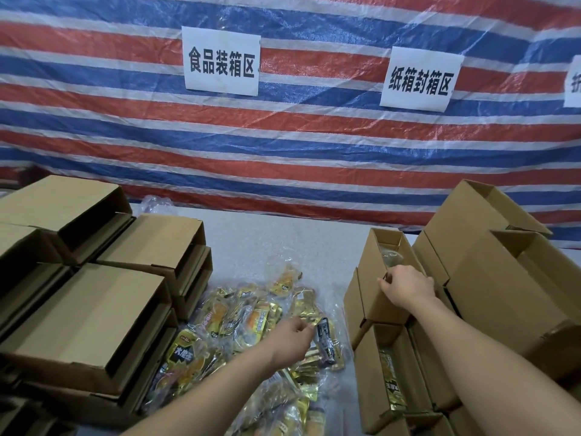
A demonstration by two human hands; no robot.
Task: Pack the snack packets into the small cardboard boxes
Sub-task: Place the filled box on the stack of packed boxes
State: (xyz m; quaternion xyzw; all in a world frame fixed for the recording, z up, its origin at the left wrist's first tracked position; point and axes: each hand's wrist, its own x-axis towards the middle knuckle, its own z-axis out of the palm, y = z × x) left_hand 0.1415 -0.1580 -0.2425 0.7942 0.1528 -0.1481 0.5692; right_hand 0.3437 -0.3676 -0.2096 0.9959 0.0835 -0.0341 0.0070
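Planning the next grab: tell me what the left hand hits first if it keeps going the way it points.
Probably the dark snack packet right at the left hand's fingertips, atop the packet pile; contact can't be judged.

My left hand (290,336) pinches a dark packet (327,341) over the heap of yellow snack packets (239,319) on the table (283,234). My right hand (405,286) grips the rim of an open box (382,287). Closed boxes (85,313) are stacked left.
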